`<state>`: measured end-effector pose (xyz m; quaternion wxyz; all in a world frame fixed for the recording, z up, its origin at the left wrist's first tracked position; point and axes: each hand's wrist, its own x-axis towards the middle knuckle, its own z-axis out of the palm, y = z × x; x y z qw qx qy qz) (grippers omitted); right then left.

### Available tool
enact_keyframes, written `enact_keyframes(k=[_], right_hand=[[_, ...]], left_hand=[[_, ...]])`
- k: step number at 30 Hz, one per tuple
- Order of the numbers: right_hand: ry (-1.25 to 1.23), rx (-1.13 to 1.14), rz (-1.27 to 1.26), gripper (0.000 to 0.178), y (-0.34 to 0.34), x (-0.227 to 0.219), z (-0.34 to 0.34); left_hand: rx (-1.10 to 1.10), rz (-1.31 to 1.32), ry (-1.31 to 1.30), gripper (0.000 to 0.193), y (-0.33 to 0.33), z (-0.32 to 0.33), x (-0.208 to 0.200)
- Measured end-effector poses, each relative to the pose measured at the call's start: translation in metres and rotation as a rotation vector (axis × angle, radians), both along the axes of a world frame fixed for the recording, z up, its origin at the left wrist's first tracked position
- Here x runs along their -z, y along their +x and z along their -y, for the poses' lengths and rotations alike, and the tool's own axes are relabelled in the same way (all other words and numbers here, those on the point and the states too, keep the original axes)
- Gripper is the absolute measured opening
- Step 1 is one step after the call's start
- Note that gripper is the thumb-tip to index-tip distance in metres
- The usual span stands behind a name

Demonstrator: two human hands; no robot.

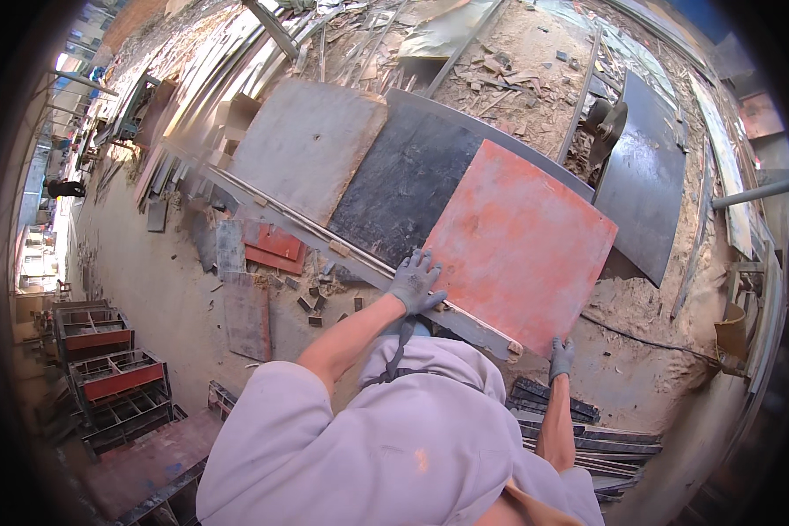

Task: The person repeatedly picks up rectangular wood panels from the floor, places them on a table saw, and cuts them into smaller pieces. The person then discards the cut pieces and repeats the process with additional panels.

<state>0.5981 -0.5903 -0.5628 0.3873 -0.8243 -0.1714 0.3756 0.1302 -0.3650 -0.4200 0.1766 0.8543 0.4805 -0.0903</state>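
Observation:
A faded red panel (522,241) lies at a slant in front of me, partly over a dark, scuffed panel (408,180). Left of these is a grey panel (302,145) with a small hole in it. My left hand (416,282), in a grey glove, rests with spread fingers at the near left corner of the red panel, beside the long strip (359,258) along the near edge. At the near right corner, my gloved right hand (562,359) grips the panel's edge; its fingertips are partly hidden.
A dark circular blade or wheel (612,123) stands beyond the panels, beside a dark sloping sheet (644,175). Stacked frames (118,377) stand at the left. A cable (653,340) crosses the ground at right. Dark slats (587,438) lie by my right arm.

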Motion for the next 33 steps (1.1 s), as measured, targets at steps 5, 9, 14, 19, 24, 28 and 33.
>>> enact_keyframes(k=[5,9,14,19,24,28,33], right_hand=[[-0.094,-0.091,0.256,0.077,-0.021,-0.014,-0.017],[-0.227,-0.099,0.274,0.090,-0.045,-0.027,-0.014],[-0.375,-0.057,0.313,0.072,-0.032,-0.017,0.009],[-0.352,-0.101,0.330,0.057,-0.062,-0.029,-0.012],[-0.363,-0.058,0.463,0.067,-0.085,-0.039,-0.013],[-0.395,-0.107,0.451,0.072,-0.081,-0.052,-0.008],[-0.399,-0.184,0.438,0.070,-0.095,-0.080,-0.035]], left_hand=[[0.074,0.056,-0.014,0.070,-0.013,-0.023,-0.003],[0.137,0.123,-0.090,0.051,-0.032,-0.047,-0.003],[0.219,0.158,-0.178,0.041,-0.036,-0.071,-0.009],[0.223,0.273,-0.184,0.041,-0.055,-0.086,0.004],[0.307,0.314,-0.067,0.048,-0.065,-0.084,0.015],[0.313,0.308,-0.074,0.048,-0.063,-0.084,0.016],[0.258,0.257,-0.062,0.050,-0.066,-0.076,0.011]])
